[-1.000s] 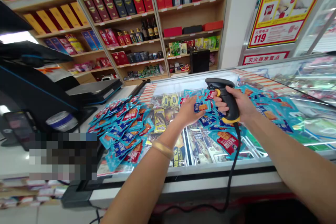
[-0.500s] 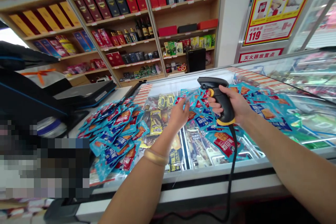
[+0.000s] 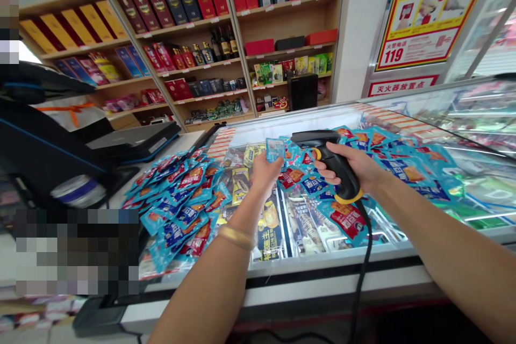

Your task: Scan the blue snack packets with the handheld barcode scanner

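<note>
My left hand (image 3: pixel 266 173), with a gold bangle on its wrist, pinches a small light-blue snack packet (image 3: pixel 275 149), its back side towards me. In my right hand (image 3: pixel 355 164) is a black and yellow barcode scanner (image 3: pixel 334 164), its head pointing left at the packet, a short gap between them. A black cable (image 3: pixel 366 258) runs down from the scanner's grip. Loose blue and red snack packets (image 3: pixel 314 185) lie on the glass top beneath both hands and off to the right. A heaped pile of the same packets (image 3: pixel 187 199) lies left of my left hand.
Under the glass of the freezer (image 3: pixel 306 271) are wrapped ice creams (image 3: pixel 304 226). A dark checkout machine (image 3: pixel 44 140) and a flat black device (image 3: pixel 141 142) stand at the left. Shelves of boxes and bottles (image 3: pixel 193 64) line the back wall.
My left hand has moved slightly left and turned the packet up so that it shows plainly. The scanner has shifted a little left and down, its head tilting towards the packet.
</note>
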Demonstrator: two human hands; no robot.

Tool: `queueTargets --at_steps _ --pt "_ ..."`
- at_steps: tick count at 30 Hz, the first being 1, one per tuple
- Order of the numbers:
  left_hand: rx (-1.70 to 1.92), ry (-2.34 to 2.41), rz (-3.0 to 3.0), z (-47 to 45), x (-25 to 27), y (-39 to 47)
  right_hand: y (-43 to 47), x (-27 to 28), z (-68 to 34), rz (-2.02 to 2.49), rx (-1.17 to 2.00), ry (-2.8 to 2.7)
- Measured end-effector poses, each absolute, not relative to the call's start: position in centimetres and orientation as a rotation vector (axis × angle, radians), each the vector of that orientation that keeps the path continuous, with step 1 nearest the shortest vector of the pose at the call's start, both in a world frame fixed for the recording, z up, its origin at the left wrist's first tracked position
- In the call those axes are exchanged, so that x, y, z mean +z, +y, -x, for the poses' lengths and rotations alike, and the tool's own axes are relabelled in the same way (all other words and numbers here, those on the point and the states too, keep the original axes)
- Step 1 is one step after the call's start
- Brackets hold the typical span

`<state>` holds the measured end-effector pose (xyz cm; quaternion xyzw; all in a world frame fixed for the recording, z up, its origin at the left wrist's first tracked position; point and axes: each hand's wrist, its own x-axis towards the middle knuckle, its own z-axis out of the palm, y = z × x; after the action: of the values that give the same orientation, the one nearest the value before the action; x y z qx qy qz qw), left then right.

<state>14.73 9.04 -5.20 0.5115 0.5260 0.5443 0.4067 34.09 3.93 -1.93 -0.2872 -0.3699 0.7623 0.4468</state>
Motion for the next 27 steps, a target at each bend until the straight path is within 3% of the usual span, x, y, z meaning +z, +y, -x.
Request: queueTargets --at_steps 17,27 --pt "1.371 1.434 -1.677 -14.5 -6.2 10.0 4.1 -2.2 -34.0 0.721 1.864 -0.902" --pt "1.347 1.765 -2.258 -4.8 -0.1 8.4 4.3 -1.0 -30.0 0.612 1.891 -0.883"
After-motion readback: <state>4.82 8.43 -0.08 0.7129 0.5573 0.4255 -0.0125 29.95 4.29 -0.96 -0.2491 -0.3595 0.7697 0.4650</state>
